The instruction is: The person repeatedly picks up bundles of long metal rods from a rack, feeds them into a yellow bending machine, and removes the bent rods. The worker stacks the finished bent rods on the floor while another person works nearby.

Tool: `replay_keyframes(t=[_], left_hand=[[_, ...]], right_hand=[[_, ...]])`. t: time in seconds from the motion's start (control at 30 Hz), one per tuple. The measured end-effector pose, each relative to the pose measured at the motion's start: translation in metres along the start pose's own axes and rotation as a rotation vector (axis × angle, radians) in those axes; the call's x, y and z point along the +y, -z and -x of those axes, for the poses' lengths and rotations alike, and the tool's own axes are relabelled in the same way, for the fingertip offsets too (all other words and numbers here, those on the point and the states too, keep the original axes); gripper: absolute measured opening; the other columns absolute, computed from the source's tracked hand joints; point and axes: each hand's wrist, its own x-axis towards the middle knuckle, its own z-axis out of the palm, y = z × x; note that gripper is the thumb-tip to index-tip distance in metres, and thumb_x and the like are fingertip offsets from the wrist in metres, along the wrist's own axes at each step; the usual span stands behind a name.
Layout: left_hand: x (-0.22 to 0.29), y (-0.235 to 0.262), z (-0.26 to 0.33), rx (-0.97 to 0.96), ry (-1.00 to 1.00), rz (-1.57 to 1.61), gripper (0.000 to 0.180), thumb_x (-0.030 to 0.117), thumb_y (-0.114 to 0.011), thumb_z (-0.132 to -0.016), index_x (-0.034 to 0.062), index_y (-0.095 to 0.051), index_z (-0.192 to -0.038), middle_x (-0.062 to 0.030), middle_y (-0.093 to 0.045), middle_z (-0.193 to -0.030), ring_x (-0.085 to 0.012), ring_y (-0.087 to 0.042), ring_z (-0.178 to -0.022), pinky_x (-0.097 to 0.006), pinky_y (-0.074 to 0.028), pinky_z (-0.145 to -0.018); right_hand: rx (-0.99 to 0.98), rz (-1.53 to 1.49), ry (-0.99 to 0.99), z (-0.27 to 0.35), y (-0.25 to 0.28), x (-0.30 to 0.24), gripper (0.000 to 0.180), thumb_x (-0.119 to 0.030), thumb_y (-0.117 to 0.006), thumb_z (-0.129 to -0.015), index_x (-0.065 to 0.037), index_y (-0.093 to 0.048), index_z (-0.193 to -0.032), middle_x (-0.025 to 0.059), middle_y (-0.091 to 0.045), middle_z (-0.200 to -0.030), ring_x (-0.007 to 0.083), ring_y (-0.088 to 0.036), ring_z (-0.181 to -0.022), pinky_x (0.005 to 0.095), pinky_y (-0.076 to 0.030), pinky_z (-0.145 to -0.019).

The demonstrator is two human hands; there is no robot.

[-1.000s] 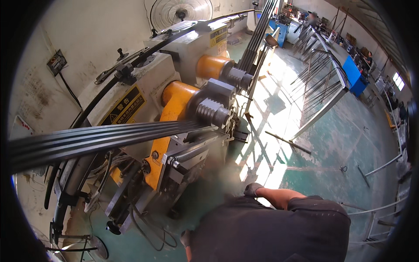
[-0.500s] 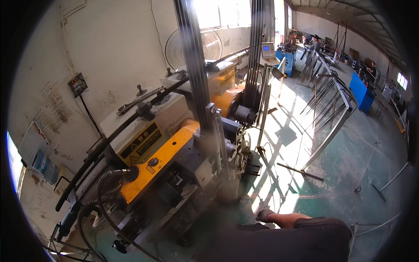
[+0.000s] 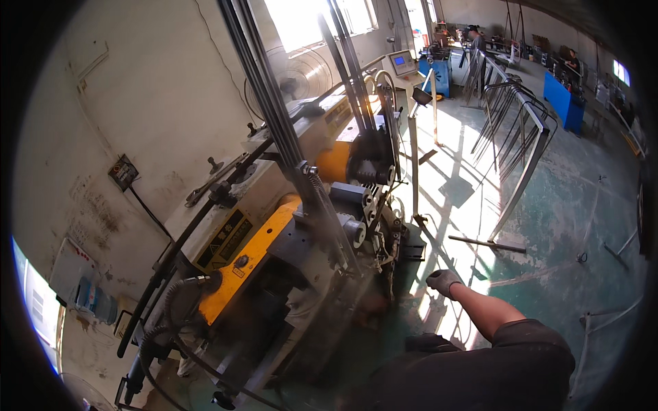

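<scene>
My right hand (image 3: 444, 283), in a grey glove, is out in front of my body over the sunlit floor. Its fingers look curled together, and I see nothing in them. Nearest to it on the left is the working end of a bending machine (image 3: 248, 262) with a yellow top plate and dark metal blocks. A bundle of long dark bars (image 3: 269, 89) rises steeply from the machine. Farther back, a second bundle of bars (image 3: 348, 68) stands by another yellow section (image 3: 334, 162). My left hand is outside the view.
A control box with a blue screen (image 3: 401, 63) stands behind the machine. To the right, a metal rack (image 3: 524, 192) carries several bent rods. A loose bar (image 3: 486, 244) lies on the floor. Black hoses (image 3: 166, 301) loop at the machine's near end. Two people are far back.
My right arm has reached forward and right, so more forearm shows. The view has turned, shifting the machine's bars leftward and tilting them.
</scene>
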Motion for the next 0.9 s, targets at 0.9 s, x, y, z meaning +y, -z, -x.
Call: replay_keyframes(t=[0.9], left_hand=[[0.549,-0.183,0.138,0.641,-1.284,-0.129,0.036,0.032,-0.060,-0.108,0.0012,-0.064,-0.127,-0.0074,-0.071,-0.110,-0.0147,-0.066,-0.098,-0.030,-0.053,-0.091]], right_hand=[[-0.783,-1.304,0.513,-0.183,0.037,-0.246,0.023,-0.015,-0.062,-0.102,-0.001,-0.072,-0.117,0.0038,-0.071,-0.111,0.0137,-0.067,-0.104,0.0309,-0.053,-0.091]])
